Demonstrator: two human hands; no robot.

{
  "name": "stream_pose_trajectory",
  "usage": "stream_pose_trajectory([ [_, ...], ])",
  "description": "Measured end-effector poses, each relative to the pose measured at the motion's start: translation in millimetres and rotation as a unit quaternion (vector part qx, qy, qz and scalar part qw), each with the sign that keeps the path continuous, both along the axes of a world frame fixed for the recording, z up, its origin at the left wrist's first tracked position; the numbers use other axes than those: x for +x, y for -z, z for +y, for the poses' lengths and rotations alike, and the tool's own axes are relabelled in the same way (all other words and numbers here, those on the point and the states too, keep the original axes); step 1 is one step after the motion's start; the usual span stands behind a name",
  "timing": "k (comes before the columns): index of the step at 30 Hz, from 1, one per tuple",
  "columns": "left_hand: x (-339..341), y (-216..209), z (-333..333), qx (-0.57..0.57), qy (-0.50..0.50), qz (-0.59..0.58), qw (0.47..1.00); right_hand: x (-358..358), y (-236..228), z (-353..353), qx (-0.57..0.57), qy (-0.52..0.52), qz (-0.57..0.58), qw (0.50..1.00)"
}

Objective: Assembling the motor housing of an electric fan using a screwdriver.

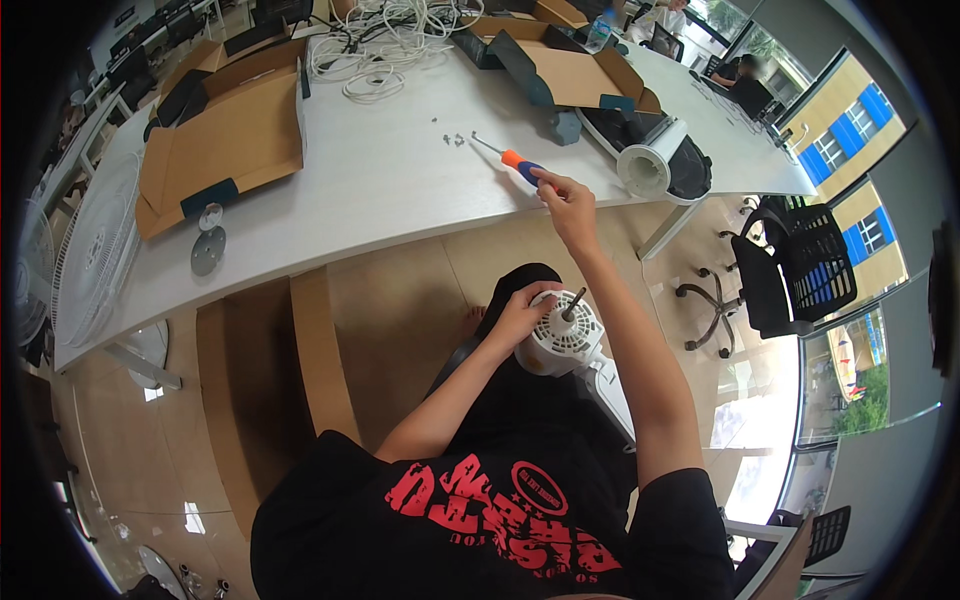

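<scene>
My right hand (568, 205) reaches over the table's near edge, its fingers closed round the orange and blue handle of a screwdriver (515, 160). The shaft points away to the left, its tip beside several small screws (455, 139) on the white tabletop. In my lap rests a white fan motor housing (552, 350) with a slotted round face and a metal shaft sticking up. My left hand (522, 318) grips the housing by its left rim. A white neck piece extends from the housing toward the lower right, partly behind my right forearm.
On the white table (400, 190) lie open cardboard boxes (225, 150), tangled white cables (380, 50), a white cylindrical part (645, 165) and a fan grille (98, 240). A long open carton (255, 390) stands on the floor at left. An office chair (790, 270) is at right; people sit farther back.
</scene>
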State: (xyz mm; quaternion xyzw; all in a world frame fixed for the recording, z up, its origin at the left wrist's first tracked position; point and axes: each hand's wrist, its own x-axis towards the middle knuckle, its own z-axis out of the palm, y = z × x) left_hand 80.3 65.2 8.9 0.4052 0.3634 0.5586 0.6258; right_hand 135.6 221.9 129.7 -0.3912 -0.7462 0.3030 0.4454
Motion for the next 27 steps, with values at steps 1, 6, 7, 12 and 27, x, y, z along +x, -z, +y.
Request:
stream_pose_trajectory([
  [1,0,0,-1,0.003,-0.006,0.001,1.0,-3,-1,-1,-0.003,0.011,-0.007,1.0],
  [6,-2,0,-3,0.028,-0.008,0.006,1.0,-15,3,-4,-0.009,0.03,0.03,0.999],
  [7,-2,-1,-2,0.031,-0.006,0.008,0.999,-16,5,-3,0.0,0.029,0.031,0.999],
  [12,-4,-3,-3,0.009,-0.01,0.009,1.0,-18,7,0,0.006,0.051,0.048,0.997],
  [27,-4,-6,-3,-0.018,-0.008,-0.009,1.0,1,-10,-10,-0.032,0.067,0.048,0.996],
])
